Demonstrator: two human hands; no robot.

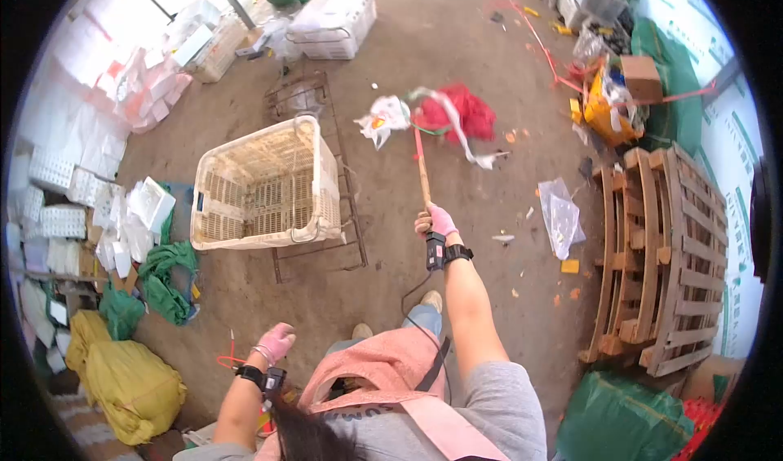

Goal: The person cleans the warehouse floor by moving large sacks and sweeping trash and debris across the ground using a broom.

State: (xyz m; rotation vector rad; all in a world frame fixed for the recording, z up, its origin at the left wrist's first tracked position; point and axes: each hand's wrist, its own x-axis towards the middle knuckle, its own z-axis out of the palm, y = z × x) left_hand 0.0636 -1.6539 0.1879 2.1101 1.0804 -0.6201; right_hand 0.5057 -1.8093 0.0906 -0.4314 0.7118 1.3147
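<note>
My right hand [436,222], in a pink fingerless glove, is closed round a long wooden stick [424,179] that reaches forward to the floor. By the stick's far end lie a white plastic bag [385,118], a crumpled red net bag [469,114] and a pale strip [457,122]. Whether the stick touches them is unclear. Low on the left, my left hand [277,343], gloved the same way, has its fingers curled; what lies inside them, if anything, is hidden. An orange-red cord [232,356] shows beside that wrist.
A dirty white plastic crate [269,188] sits tilted on a metal frame [359,241] ahead left. Wooden pallets [685,257] lean at the right, near a green sack [624,420]. White boxes [64,220] and a yellow sack [130,387] line the left. A clear bag [559,216] lies on the floor.
</note>
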